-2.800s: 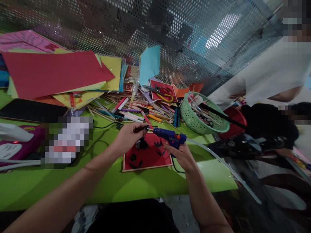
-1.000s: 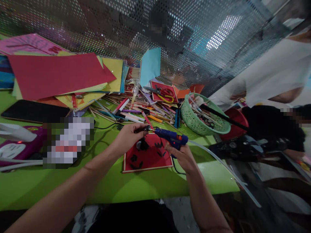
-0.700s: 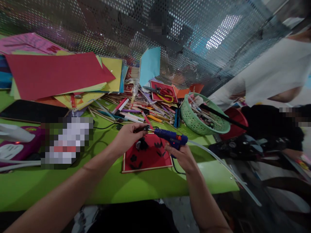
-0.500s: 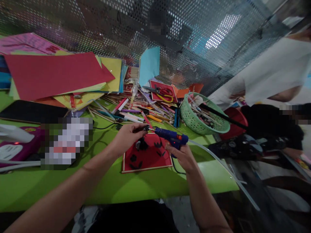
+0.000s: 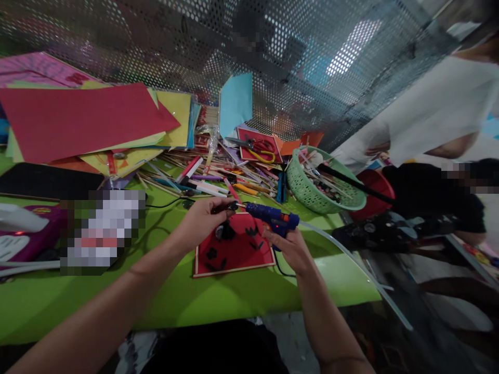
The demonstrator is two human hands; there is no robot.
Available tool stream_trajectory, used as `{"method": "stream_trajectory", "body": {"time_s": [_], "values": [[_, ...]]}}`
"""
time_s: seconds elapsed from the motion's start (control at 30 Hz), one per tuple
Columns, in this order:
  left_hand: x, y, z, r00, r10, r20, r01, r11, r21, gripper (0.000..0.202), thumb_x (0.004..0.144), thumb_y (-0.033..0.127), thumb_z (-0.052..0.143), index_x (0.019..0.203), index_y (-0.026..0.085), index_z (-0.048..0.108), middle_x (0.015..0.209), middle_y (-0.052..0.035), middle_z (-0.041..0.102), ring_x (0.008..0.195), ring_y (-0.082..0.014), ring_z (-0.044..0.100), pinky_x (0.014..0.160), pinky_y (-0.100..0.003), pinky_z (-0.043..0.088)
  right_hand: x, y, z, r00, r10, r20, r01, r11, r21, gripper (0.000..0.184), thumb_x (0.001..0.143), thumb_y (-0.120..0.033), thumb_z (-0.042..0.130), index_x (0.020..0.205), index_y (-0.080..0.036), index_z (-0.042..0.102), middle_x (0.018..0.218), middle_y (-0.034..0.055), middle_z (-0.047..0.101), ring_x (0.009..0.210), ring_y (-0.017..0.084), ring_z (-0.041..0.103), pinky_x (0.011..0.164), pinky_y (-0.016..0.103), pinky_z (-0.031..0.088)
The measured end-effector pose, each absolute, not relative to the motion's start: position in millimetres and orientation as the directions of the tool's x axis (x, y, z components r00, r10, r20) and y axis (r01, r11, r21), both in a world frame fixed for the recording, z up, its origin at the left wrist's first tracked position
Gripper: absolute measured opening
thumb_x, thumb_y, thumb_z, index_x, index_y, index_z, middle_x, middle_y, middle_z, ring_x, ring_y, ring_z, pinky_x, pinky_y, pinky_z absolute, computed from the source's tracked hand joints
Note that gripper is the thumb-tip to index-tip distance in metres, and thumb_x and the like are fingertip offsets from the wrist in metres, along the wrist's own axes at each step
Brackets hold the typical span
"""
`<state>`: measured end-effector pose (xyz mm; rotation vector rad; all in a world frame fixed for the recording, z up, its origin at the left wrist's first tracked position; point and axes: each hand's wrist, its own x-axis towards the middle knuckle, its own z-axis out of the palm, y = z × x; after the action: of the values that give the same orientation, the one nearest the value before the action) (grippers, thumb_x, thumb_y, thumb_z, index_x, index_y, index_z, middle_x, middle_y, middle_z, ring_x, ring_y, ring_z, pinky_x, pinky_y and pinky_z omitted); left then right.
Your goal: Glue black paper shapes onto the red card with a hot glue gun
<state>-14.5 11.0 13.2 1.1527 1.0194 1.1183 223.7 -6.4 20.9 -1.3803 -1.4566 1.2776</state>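
My right hand [image 5: 290, 248] is wrapped round the handle of a blue hot glue gun [image 5: 268, 214], whose nozzle points left. A long clear glue stick [image 5: 331, 240] trails from its back end. Between the fingertips of my left hand [image 5: 205, 219] is a small black piece [image 5: 233, 205], held right at the nozzle; its exact shape is too small to make out. Below both hands lies a red card [image 5: 237, 264] with a pale stick border. Black flower and leaf cutouts [image 5: 253, 231] are on it, along with a dark raised piece [image 5: 225, 231] partly behind my left hand.
Colored paper sheets [image 5: 86, 119] are stacked at the back left. Sticks and markers [image 5: 202, 184] spread along the back, with scissors [image 5: 257, 148] on another red card. A green basket [image 5: 327, 187] stands at the right. Phones [image 5: 50, 181] lie left; other people are at the right.
The view has shifted slightly, so everything sits a little further left. Both hands keep nearly the same pose, with the black piece still at the glue gun's nozzle.
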Motion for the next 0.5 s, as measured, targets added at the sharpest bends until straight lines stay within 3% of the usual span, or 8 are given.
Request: {"method": "stream_trajectory", "body": {"time_s": [0.23, 0.5], "values": [[-15.2, 11.2, 9.1, 0.188, 0.982, 0.008, -0.034, -0.001, 0.999, 0.044, 0.078, 0.043, 0.073, 0.115, 0.019, 0.074, 0.096, -0.0056, 0.077, 0.090, -0.0227, 0.069, 0.081, -0.032, 0.053, 222.6, -7.6, 22.1, -0.191, 0.970, -0.150, 0.242, -0.101, -0.965, 0.035, 0.070, -0.046, 0.082, 0.084, -0.017, 0.070, 0.073, 0.0010, 0.061, 0.066, 0.013, 0.051, 0.064, 0.027, 0.043], [-16.0, 10.2, 11.4, 0.169, 0.985, 0.024, 0.031, -0.029, 0.999, 0.040, 0.081, 0.039, 0.070, 0.116, 0.019, 0.074, 0.100, -0.0062, 0.077, 0.094, -0.0238, 0.068, 0.085, -0.033, 0.052, 220.6, -7.8, 24.7, -0.174, 0.980, -0.098, 0.254, -0.052, -0.966, 0.031, 0.072, -0.046, 0.079, 0.080, -0.018, 0.069, 0.071, 0.0007, 0.060, 0.064, 0.013, 0.050, 0.063, 0.027, 0.042]]}}
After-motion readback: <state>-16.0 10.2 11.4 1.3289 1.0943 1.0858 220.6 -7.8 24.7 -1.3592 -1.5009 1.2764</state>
